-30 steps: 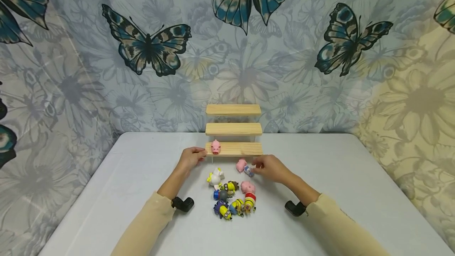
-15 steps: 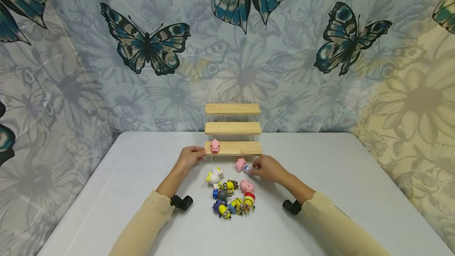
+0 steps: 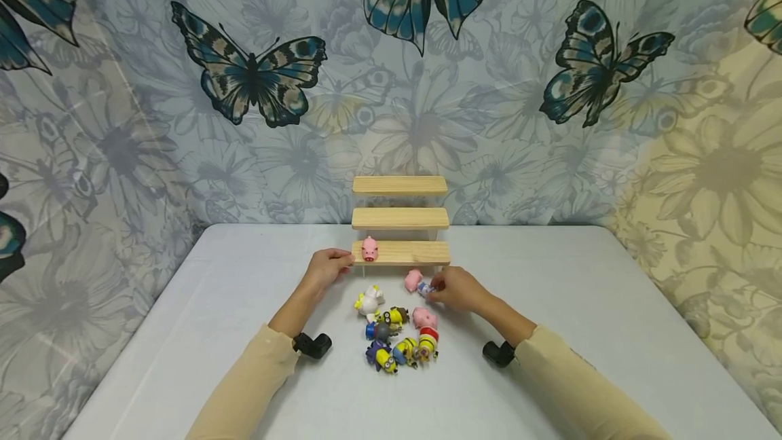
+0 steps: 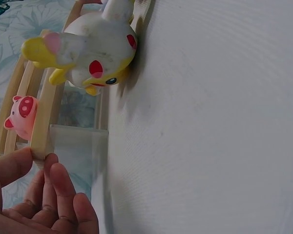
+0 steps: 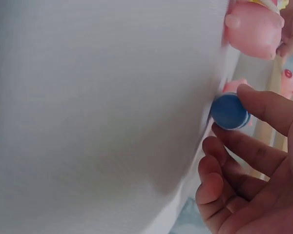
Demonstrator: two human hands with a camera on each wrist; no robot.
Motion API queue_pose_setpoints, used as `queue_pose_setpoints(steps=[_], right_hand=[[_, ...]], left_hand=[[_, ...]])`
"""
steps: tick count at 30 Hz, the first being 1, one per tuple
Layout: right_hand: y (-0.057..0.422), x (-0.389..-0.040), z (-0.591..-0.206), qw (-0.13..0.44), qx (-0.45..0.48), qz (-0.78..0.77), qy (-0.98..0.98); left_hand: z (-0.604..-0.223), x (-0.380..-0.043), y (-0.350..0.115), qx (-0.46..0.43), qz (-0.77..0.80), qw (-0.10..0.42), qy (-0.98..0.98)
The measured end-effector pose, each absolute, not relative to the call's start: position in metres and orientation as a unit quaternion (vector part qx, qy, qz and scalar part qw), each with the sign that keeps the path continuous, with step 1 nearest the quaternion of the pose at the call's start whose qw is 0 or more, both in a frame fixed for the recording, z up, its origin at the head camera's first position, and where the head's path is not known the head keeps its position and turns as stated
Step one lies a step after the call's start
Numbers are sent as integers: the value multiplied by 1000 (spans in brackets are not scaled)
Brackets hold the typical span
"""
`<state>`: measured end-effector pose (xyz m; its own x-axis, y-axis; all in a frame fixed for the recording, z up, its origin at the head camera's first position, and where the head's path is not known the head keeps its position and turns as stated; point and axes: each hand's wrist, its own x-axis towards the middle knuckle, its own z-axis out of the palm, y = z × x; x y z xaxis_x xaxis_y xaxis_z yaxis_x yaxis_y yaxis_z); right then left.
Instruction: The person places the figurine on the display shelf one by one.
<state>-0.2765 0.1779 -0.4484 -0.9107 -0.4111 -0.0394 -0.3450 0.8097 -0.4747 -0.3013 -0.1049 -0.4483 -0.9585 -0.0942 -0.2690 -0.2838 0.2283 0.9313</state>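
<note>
My left hand (image 3: 326, 269) pinches the left end of the lowest wooden shelf (image 3: 406, 252) between thumb and fingers, as the left wrist view shows. A pink pig figurine (image 3: 369, 250) stands near that end of the shelf. In front of the shelf's right part, my right hand (image 3: 461, 288) holds a small blue-and-white figurine (image 3: 424, 288) by thumb and index finger. Its round blue base (image 5: 230, 111) faces the right wrist camera, and the other fingers curl loosely below. A pink figurine (image 3: 413, 280) lies beside it on the table.
Two more wooden shelves, a middle one (image 3: 400, 218) and a top one (image 3: 400, 185), rise behind. Nearer on the white table (image 3: 201, 304) lie a white-and-yellow figurine (image 3: 369, 301), another pink figurine (image 3: 424, 318) and several yellow minion figurines (image 3: 386, 361). Butterfly-print cloth (image 3: 269, 175) hangs behind.
My right hand has shifted slightly left and its fingers have come around the blue-and-white figurine. The left hand stays at the shelf end. The head view has tilted slightly.
</note>
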Motion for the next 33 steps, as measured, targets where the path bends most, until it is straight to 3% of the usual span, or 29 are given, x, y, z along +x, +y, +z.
queue_pose_setpoints(steps=[16,33], right_hand=[[179,-276,-444,70,-160,-265,948],[182,-272,-436,33,-244,-293,924]], left_hand=[[-449,-302,-107,-114,612,75,779],[-451,-303,-108,-111,610,78,781]])
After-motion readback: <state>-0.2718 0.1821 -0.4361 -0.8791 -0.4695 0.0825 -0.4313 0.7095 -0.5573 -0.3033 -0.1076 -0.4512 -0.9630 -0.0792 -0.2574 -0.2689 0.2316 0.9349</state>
